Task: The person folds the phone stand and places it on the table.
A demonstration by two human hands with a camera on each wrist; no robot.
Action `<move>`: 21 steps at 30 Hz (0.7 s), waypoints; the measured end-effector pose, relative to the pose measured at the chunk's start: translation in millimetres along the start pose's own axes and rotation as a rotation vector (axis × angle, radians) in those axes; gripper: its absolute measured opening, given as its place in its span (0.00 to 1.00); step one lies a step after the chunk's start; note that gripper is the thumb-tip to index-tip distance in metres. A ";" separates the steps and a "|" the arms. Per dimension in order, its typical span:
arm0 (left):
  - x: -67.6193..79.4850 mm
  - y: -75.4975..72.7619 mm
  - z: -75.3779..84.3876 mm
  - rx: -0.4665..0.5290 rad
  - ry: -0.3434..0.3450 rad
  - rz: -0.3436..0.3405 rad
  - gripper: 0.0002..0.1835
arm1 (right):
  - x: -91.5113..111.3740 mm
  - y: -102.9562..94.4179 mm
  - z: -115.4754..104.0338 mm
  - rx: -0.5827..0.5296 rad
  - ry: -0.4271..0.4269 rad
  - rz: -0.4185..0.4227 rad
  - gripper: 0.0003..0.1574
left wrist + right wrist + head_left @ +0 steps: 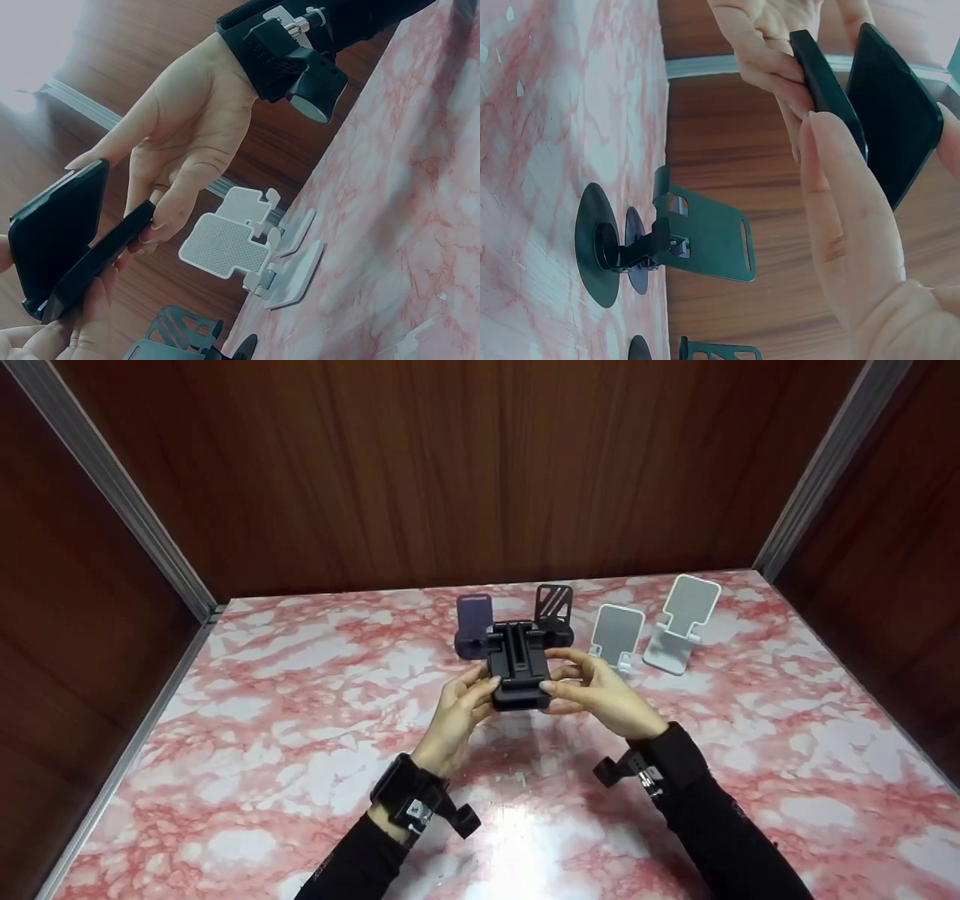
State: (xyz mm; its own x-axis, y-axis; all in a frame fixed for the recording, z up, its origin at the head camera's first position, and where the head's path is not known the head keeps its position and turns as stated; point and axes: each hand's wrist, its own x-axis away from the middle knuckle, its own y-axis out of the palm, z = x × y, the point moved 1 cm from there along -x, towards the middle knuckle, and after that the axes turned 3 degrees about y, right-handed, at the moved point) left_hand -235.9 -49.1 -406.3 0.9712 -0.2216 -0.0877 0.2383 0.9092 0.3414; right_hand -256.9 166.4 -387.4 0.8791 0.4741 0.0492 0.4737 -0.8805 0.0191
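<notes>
Both hands hold a black folding phone stand (519, 664) in front of the body, raised over the table. The left hand (454, 716) grips its left edge, with the thumb on the near corner. On the opposite edge, the right hand (604, 696) pinches it between thumb and fingers. Seen from the left wrist, the stand's two panels (61, 229) spread apart in a V, joined at the lower end. The right wrist view also shows a gap between the panels (895, 112), with fingers of both hands on them.
Behind the hands stand a purple phone stand (475, 622) and a black slotted one (553, 611). Two white phone stands with grey pads, a lower one (619, 634) and a taller one (682, 619), stand to the right. Wood-grain panels (480, 472) enclose the marbled table (300, 720).
</notes>
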 end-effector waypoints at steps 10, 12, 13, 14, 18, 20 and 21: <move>-0.8 -2.3 -1.4 -0.038 0.008 -0.009 0.31 | -2.6 2.6 3.4 0.023 -0.040 0.058 0.42; -0.8 -2.6 -1.3 -0.049 0.009 -0.004 0.31 | -3.3 3.6 4.0 0.021 -0.053 0.064 0.42; -0.8 -2.7 -1.2 -0.055 0.011 -0.003 0.31 | -3.5 4.4 4.3 0.017 -0.057 0.068 0.42; -0.9 -2.9 -1.1 -0.062 0.012 -0.001 0.31 | -3.5 5.0 4.4 0.014 -0.060 0.071 0.42; -1.1 -3.8 0.4 -0.088 0.016 0.008 0.31 | -3.4 6.4 4.8 0.025 -0.062 0.079 0.42; -1.7 -4.9 2.0 -0.091 0.016 0.015 0.30 | -3.0 6.5 4.0 0.082 -0.073 0.084 0.41; -2.1 -5.8 3.0 -0.090 0.015 0.021 0.30 | -2.7 6.2 3.1 0.144 -0.096 0.089 0.40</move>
State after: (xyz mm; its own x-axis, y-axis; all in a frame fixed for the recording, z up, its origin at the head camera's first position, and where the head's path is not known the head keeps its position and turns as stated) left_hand -239.3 -55.0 -405.3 0.9756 -0.1979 -0.0955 0.2162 0.9418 0.2576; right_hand -256.2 159.7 -390.5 0.9154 0.3992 -0.0518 0.3907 -0.9120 -0.1249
